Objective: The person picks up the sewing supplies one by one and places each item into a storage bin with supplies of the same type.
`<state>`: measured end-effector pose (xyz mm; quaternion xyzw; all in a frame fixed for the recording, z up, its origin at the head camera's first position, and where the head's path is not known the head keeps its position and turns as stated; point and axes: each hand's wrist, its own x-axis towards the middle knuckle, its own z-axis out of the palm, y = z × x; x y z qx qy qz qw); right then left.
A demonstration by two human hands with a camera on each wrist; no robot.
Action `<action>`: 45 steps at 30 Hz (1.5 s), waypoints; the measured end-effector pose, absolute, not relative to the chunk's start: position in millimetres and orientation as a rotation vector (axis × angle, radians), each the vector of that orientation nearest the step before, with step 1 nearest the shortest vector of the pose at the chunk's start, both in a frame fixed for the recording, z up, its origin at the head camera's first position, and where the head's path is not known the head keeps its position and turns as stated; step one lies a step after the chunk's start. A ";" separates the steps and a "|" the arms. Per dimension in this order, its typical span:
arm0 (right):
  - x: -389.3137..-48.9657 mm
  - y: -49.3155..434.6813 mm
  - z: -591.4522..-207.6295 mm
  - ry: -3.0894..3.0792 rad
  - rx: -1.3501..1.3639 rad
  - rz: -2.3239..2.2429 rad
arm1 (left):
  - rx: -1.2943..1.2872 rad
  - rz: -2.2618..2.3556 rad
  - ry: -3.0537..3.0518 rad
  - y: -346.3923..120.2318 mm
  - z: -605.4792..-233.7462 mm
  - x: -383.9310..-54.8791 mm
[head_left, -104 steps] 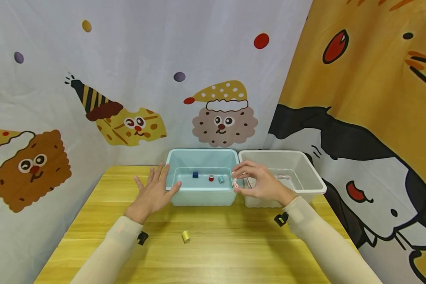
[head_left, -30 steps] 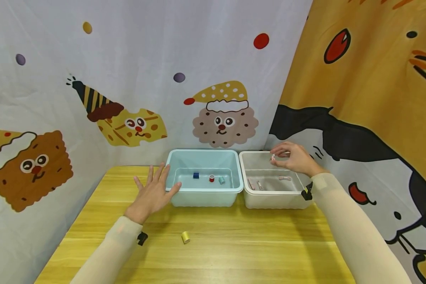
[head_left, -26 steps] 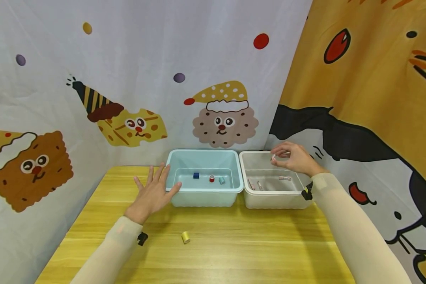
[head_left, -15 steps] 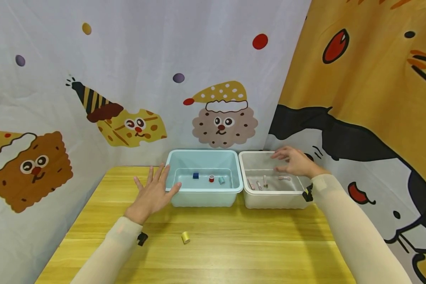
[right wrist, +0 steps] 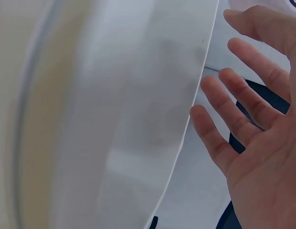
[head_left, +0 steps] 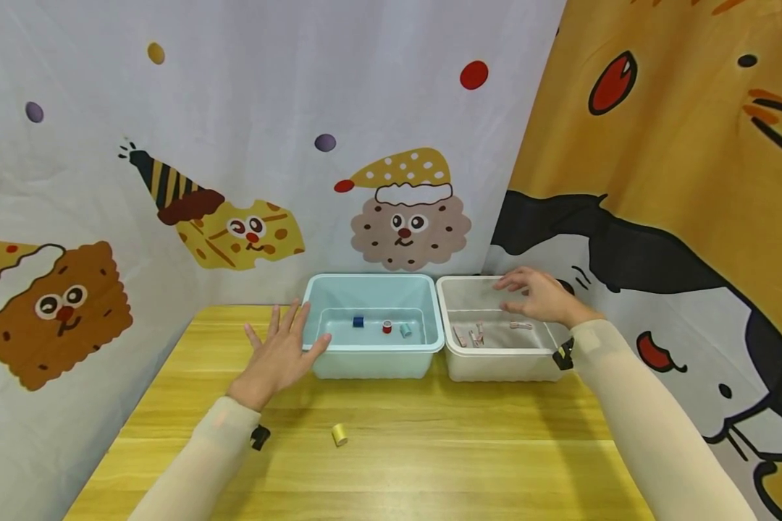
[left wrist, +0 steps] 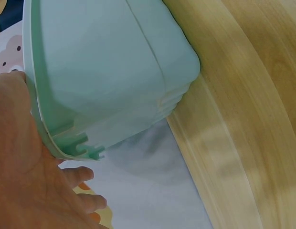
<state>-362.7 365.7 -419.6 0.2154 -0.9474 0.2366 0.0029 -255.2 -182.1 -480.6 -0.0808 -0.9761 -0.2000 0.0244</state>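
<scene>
My left hand [head_left: 276,358], fingers spread, is at the left side of a light blue bin [head_left: 373,365]; the left wrist view has the hand [left wrist: 28,157] against the bin's rim. Over the right part of an off-white bin [head_left: 505,367], my right hand [head_left: 539,295] hovers with loosely extended fingers and holds nothing. Several small pink-and-white pieces, perhaps clips, lie in that bin: one piece [head_left: 520,325] by itself and a cluster [head_left: 478,336] towards the front left. Inside the blue bin are a dark blue spool [head_left: 358,322], a red spool [head_left: 387,327] and a light blue spool [head_left: 405,331].
A yellow spool [head_left: 339,435] lies on the wooden table [head_left: 430,463] in front of the bins. The two bins stand side by side near the table's back edge. Behind them hangs a printed curtain [head_left: 247,108].
My right hand carried a small pink piece from beside the blue bin to above the off-white bin and let it go. The piece now lies among the others. My left hand stayed put.
</scene>
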 end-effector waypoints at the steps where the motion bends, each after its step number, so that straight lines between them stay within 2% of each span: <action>1: -362.2 365.4 -419.6 -2.970 0.672 0.740 | -0.250 -0.618 -3.020 -182.1 -480.4 -255.1; 22: -345.0 349.5 -415.3 -2.899 0.686 0.795 | -0.260 -0.611 -3.021 -182.1 -479.9 -255.0; 45: -322.6 335.4 -436.7 -2.761 0.839 0.854 | -0.247 -0.619 -3.015 -182.3 -480.7 -254.3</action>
